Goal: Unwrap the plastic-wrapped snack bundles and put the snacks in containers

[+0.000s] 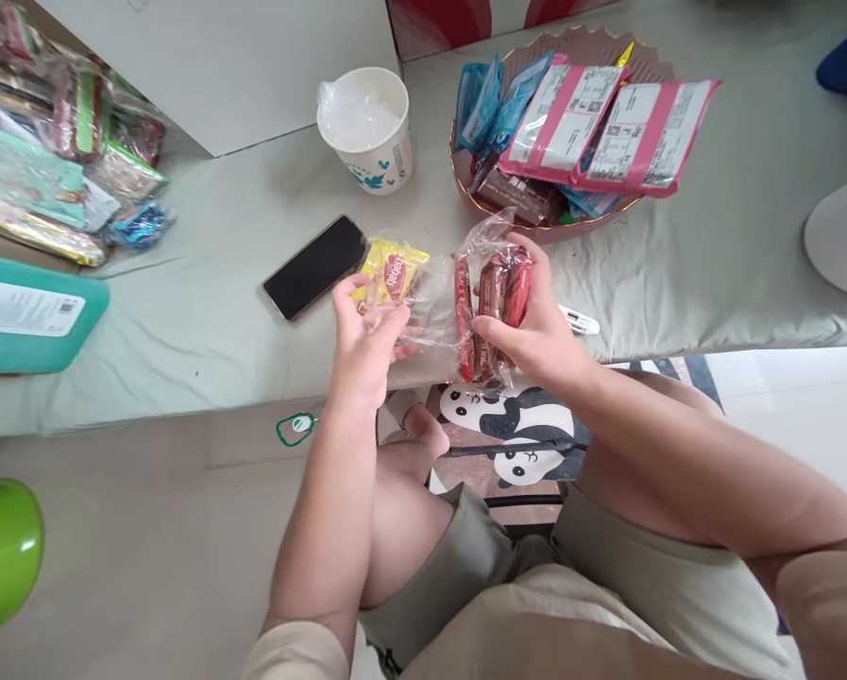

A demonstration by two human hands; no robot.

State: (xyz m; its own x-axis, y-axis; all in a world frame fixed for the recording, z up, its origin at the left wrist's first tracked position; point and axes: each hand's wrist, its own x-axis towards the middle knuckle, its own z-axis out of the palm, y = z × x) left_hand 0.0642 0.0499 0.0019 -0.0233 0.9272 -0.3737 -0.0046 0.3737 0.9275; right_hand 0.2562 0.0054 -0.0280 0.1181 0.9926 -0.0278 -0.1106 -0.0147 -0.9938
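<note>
A clear plastic bag (433,302) with several red and brown wrapped snack bars (492,297) in it is held between my hands, over the front edge of the covered table. My right hand (545,326) is closed around the end with the bars, thumb in front. At the bag's loose, crinkled end, the fingers of my left hand (366,345) pinch the film. Just behind that hand lies a yellow snack packet (395,269) with red lettering, partly covered by the bag and fingers. A black phone (314,266) lies beside the packet.
A scalloped basket (458,165) holds pink-and-white, blue and brown packets. Left of it stands a paper cup (387,165) with clear plastic in it. A small white stick-shaped item (583,321) lies by my right wrist. Bagged snacks (76,113) and a teal container (41,345) are at left.
</note>
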